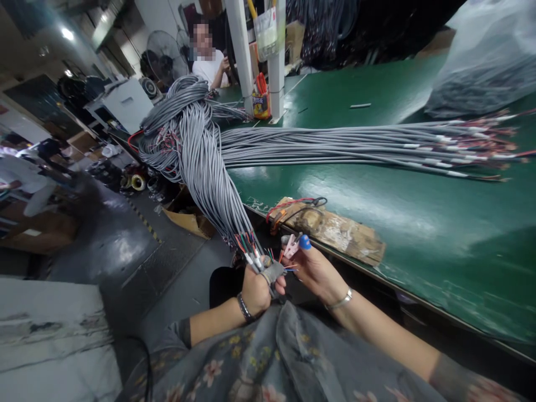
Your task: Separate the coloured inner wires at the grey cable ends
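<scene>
My left hand [257,287], its thumb wrapped in grey tape, is closed around the ends of several grey cables [221,192] in front of my lap. Thin coloured wires [247,243] fan out from the stripped ends, red, green, blue and white among them. Just to the right, my right hand [322,273] has a blue cover on its thumb and pinches a small pale pink clip-like tool [290,245]. That tool is close to the loose wires beside my left hand; whether it touches them I cannot tell.
More grey cables [314,146] lie across the green table [439,223]. A worn wooden board [335,229] with red and black leads sits at the near edge. A white post [276,67] stands behind. Farther back is a person [209,64]. Plastic-wrapped cables [481,72] are at right.
</scene>
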The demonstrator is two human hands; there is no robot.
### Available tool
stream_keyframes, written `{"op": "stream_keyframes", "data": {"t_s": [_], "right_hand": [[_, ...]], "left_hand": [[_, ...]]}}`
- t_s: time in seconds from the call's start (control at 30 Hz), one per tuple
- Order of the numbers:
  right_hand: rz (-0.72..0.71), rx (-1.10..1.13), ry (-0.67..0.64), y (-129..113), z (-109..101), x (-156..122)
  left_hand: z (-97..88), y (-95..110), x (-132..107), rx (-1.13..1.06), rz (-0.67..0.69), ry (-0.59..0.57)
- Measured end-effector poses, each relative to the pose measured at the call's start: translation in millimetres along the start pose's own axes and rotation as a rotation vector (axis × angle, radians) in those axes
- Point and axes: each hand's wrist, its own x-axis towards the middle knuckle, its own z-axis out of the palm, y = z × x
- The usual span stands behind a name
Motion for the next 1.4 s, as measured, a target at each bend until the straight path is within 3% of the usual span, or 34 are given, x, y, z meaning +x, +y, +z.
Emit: {"op": "stream_keyframes", "data": {"t_s": [0.47, 0.93, 1.17, 1.4], "right_hand": [[-0.017, 0.063, 0.136, -5, 10, 1], [0.144, 0.154, 0.015, -8, 6, -6], [0.042, 0.022, 0.076, -10, 3, -8], [0.050, -0.006, 0.095, -13, 3, -7]], "left_hand": [[-2.8, -3, 0, 0.033, 0.012, -0.010], [-7.4, -3, -5, -0.063, 0.028, -0.003], [-5.6, -1, -2, -0.116, 0.013, 0.011], [0.7, 2, 2, -0.132, 0.008, 0.030]]}}
